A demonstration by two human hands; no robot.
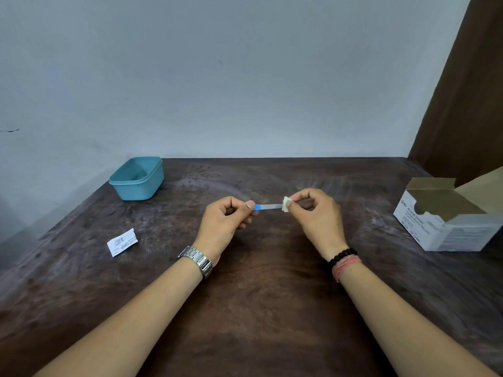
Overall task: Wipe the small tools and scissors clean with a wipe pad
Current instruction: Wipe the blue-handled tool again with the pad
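A small metal tool with a blue handle is held level above the middle of the table. My left hand pinches its blue handle end between thumb and fingers. My right hand pinches a small white wipe pad folded round the tool's far metal tip. No scissors are visible.
A teal plastic tub stands at the back left of the dark wooden table. A torn white wipe wrapper lies left of my left wrist. An open white box of swabs sits at the right edge. A wall rises behind.
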